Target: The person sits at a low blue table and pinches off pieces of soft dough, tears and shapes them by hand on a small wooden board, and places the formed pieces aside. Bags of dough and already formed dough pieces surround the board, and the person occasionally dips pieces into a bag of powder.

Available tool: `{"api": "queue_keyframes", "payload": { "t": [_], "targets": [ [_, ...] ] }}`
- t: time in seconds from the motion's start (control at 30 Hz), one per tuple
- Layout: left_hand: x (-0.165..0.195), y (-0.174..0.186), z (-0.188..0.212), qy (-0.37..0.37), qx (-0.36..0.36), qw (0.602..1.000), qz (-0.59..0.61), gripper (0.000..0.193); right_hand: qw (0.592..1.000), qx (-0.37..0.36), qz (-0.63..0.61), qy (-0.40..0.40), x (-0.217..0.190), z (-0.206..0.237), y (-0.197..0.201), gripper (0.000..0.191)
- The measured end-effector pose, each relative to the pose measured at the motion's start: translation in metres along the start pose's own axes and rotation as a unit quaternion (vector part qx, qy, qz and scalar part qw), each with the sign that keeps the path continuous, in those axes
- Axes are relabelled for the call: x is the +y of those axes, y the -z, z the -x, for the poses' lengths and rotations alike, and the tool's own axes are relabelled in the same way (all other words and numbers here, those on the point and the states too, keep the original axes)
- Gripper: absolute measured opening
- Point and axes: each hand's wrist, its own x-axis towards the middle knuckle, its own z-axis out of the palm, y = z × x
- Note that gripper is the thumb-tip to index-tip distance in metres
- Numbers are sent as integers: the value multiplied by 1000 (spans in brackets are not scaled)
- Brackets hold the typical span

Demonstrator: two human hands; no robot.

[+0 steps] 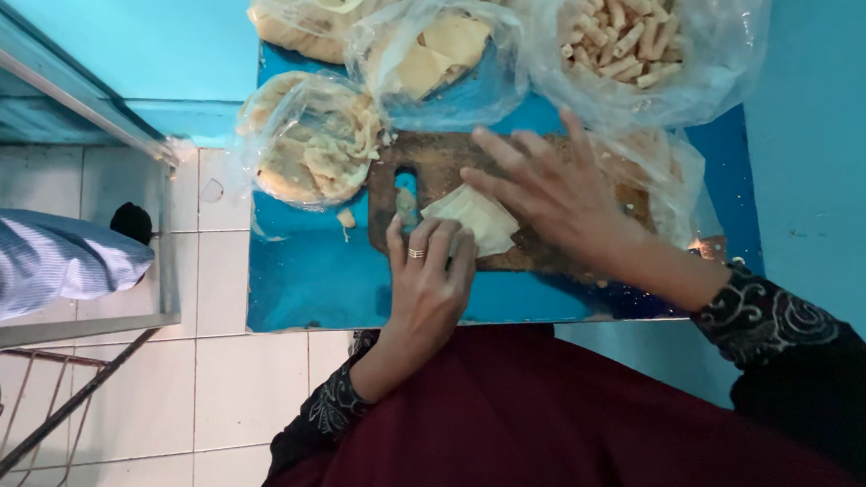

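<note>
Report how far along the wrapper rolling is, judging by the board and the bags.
Done: a bag of rolled sticks sits at the top right. In hand: left hand and right hand work one wrapper on the wooden board. Left: bags of flat wrappers remain.
</note>
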Motion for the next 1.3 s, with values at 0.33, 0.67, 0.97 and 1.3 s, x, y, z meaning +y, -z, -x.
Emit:
{"api": "queue_keyframes", "payload": {
  "t": [0.33,0.67,0.97,1.3],
  "targets": [
    [-1,0,4,8,-2,1000,-12,31,961,76,-248,-93,-8,37,41,45],
    [9,1,3,25,-6,1000,18,35,816,-123,-392,-406,35,99,73,71],
    [15,9,4,22,-4,1000,11,31,917,-41,-279,-283,35,107,38,70],
    [7,35,3,139,15,989,-52,17,883,-68,-360,-294,43,112,39,69]
  ]
}}
